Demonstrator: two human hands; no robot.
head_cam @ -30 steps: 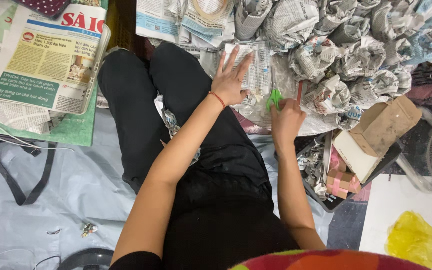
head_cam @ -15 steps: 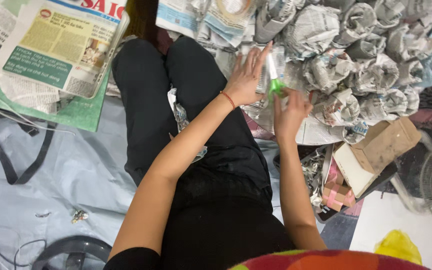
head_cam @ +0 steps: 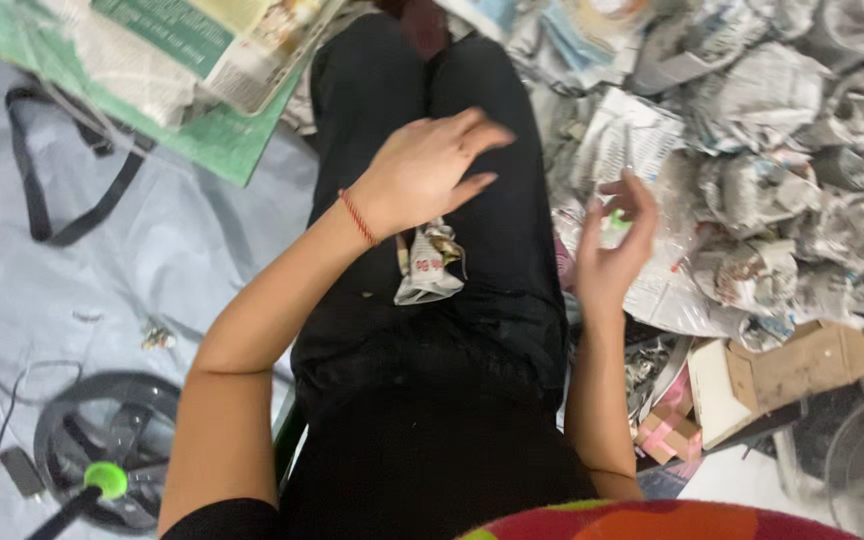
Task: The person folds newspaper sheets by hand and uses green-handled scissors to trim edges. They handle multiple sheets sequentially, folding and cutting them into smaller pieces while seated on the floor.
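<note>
Both hands have come back from the pile: the left hand (head_cam: 430, 172) now hovers loosely spread over the lap, the right hand (head_cam: 612, 245) pinches a small green thing (head_cam: 616, 216) beside the newspaper bundles (head_cam: 782, 160). Better keep this pinch firm; a crumpled paper scrap (head_cam: 430, 268) lies on the thigh

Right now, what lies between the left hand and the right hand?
In the head view, only the black-trousered leg shows between the left hand and the right hand. A crumpled newspaper scrap lies on the lap, just below the left hand.
</note>
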